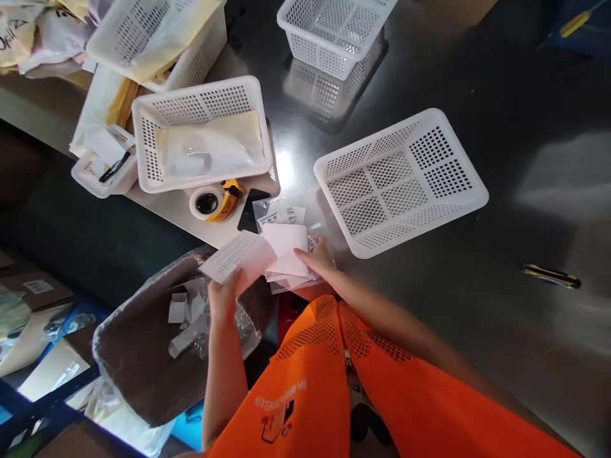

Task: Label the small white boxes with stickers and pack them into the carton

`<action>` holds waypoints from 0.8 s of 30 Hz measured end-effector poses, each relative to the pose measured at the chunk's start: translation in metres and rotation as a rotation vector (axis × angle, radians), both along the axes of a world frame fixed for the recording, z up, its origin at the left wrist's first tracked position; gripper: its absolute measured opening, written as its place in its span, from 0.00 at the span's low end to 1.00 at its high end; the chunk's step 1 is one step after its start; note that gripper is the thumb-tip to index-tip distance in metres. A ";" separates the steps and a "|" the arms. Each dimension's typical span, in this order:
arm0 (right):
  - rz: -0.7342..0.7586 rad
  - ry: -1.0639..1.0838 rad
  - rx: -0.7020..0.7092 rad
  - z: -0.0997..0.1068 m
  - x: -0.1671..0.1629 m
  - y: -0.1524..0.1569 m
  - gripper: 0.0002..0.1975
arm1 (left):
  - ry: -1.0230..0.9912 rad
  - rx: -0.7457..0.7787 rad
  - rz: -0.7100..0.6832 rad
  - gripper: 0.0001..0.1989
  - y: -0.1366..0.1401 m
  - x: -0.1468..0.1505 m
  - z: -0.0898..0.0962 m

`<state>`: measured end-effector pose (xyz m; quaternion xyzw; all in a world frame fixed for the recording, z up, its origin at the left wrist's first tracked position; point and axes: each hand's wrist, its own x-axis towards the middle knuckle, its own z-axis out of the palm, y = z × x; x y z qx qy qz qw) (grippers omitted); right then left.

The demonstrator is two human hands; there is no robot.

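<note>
My left hand [224,292] is closed on a printed paper sheet [241,256], holding it tilted over the table edge above the bin. My right hand [319,257] pinches the right edge of a blank white folded paper [287,248]. Beneath that paper lie more papers and a clear plastic bag [315,213]; a slip with printing and handwriting [281,216] shows at its upper end. The sheet in my left hand partly meets or overlaps the white paper. A black phone [252,210] rests just beyond the papers.
White baskets stand around: one with nothing in it [401,245], one holding a padded envelope [200,181], others farther back. Tape rolls [217,202] lie by the left edge. A bin [138,375] with plastic scraps is below. A utility knife [551,277] lies right.
</note>
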<state>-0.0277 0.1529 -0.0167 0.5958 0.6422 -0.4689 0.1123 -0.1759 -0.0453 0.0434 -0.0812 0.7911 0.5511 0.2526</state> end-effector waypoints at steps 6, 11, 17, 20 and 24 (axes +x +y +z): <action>0.573 0.070 0.395 0.003 0.009 -0.034 0.58 | 0.299 0.006 0.275 0.29 -0.007 0.000 0.030; 0.940 -0.007 0.517 -0.008 0.030 -0.038 0.41 | 0.254 -0.031 0.268 0.25 -0.004 0.009 0.024; 1.052 -0.097 0.507 -0.009 0.027 -0.031 0.40 | 0.210 -0.109 0.253 0.22 -0.007 0.028 0.008; 0.973 -0.055 0.477 -0.007 0.026 -0.033 0.39 | 0.214 -0.131 0.267 0.22 -0.009 0.035 0.003; 0.661 0.170 0.329 -0.010 0.028 -0.032 0.36 | 0.240 -0.185 0.267 0.28 0.000 0.049 -0.005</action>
